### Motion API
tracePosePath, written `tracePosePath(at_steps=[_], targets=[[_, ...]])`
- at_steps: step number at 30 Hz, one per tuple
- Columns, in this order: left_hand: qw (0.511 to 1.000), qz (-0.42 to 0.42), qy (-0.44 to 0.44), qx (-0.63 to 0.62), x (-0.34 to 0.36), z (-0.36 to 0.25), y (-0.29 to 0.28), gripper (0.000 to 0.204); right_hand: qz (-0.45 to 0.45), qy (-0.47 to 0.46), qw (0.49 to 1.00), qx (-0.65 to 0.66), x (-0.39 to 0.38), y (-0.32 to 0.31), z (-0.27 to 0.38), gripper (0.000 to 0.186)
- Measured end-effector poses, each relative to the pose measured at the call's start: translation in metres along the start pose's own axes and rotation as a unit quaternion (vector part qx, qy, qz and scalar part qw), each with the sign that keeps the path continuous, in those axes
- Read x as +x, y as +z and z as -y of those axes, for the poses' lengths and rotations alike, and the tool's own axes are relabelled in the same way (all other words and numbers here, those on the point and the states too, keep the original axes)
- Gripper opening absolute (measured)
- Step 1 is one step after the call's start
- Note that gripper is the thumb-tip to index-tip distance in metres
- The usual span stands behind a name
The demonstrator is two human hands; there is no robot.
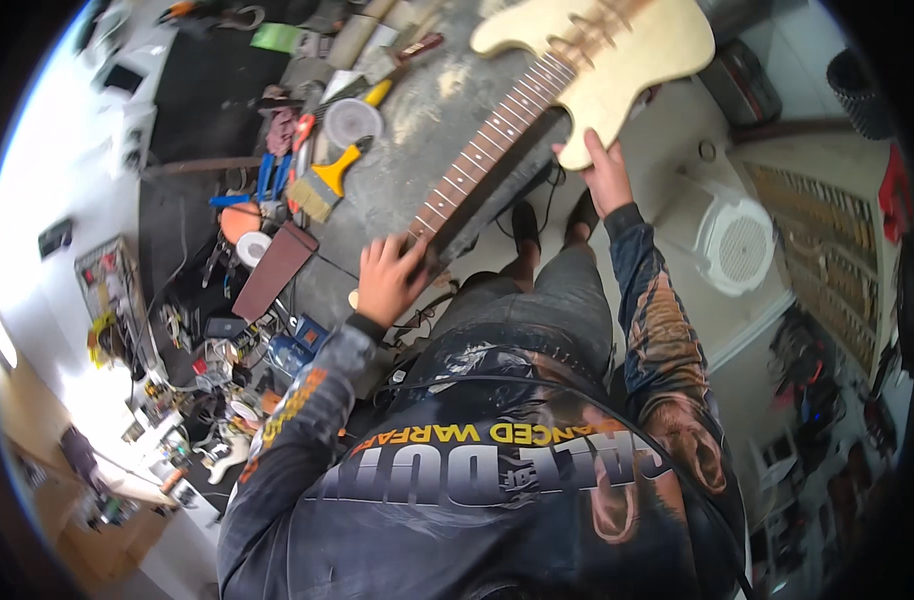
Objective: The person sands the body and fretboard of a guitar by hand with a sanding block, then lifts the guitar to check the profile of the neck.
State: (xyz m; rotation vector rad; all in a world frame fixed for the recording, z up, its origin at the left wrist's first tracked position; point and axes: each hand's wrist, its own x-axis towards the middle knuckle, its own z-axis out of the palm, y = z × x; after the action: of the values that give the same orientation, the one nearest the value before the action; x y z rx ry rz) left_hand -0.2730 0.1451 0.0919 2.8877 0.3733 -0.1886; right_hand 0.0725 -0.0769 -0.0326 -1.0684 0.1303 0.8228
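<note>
Grip, left (389,278), palm-down on guitar neck (487,151)

Dark shirt (397,545) — large grey capitals (489,476), smaller yellow-and-orange line (455,434) across the front, left sleeve (329,385) — orange-and-yellow lettering (295,408)

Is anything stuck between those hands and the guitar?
Nothing I can see. The left hand touches the guitar neck, and the right hand grips the guitar body. The yellow paintbrush lies off to the side.
</note>
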Motion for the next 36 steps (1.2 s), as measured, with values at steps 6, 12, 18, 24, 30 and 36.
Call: tracePosePath(at_steps=[6, 12, 18, 24, 30, 36], targets=[[0.974, 0.027, -0.216, -0.06, -0.139, -0.028, -0.045, 0.049, -0.094, -0.037, 0.96, -0.26, 0.001, -0.039, -0.005, 0.058], [0.834, -0.116, -0.466, -0.27, -0.18, -0.114, 0.049, 0.051, 0.151, -0.381, 0.662, -0.628, -0.053, 0.058, 0.038, 0.079], [0.672, -0.119, -0.614, -0.397, -0.213, -0.217, 0.099, 0.058, 0.421, -0.399, 0.412, -0.703, -0.001, 0.087, 0.016, 0.093], [0.47, -0.236, -0.734, -0.43, -0.282, -0.366, 0.188, 0.058, 0.466, -0.397, 0.344, -0.712, 0.013, 0.085, 0.008, 0.098], [0.454, -0.08, -0.785, -0.414, -0.289, -0.474, 0.233, 0.058, 0.464, -0.383, 0.282, -0.748, 0.017, 0.09, 0.019, 0.097], [0.535, -0.155, -0.745, -0.369, -0.272, -0.391, 0.224, 0.057, 0.47, -0.344, 0.309, -0.752, 0.014, 0.097, 0.028, 0.087]])
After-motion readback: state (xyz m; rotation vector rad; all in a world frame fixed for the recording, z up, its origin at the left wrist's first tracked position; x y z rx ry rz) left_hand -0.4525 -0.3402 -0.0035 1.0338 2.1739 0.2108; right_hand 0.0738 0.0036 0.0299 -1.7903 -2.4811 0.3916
